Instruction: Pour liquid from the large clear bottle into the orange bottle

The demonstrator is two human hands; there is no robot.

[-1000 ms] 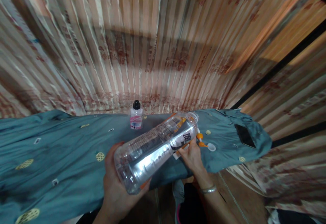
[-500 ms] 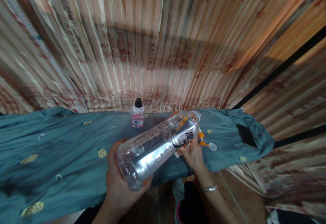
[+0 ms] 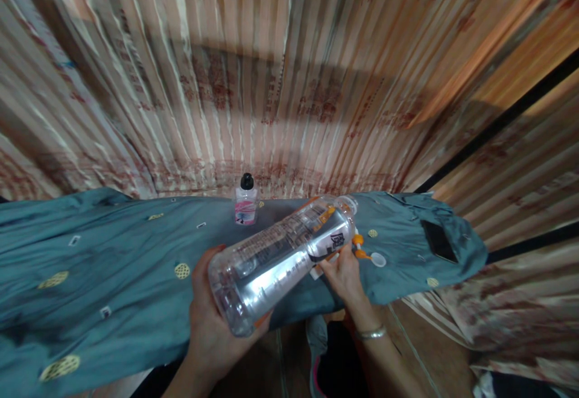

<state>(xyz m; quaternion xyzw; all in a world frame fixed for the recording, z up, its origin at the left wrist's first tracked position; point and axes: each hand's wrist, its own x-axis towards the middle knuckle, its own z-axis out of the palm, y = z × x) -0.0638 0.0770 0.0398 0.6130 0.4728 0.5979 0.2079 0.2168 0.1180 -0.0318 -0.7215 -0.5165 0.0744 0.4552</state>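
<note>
A large clear plastic bottle [image 3: 284,259] with a printed label is held slantwise above the cloth, its open neck toward the upper right. My left hand [image 3: 210,319] is wrapped round the base end from below. Close to the neck, my right hand [image 3: 344,274] grips the lower side of the bottle; some of its fingers are hidden behind it. Just beyond that hand lies an orange piece with a round white end [image 3: 377,260], partly covered by the bottle. A small clear bottle [image 3: 245,208] with a black cap and pink label stands upright behind.
A teal patterned cloth [image 3: 136,265] covers the long surface. At its right end lies a black phone [image 3: 438,241]. Pleated curtains [image 3: 253,84] hang along the back, and dark poles [image 3: 497,123] run on the right. A shoe [image 3: 318,344] shows on the floor below.
</note>
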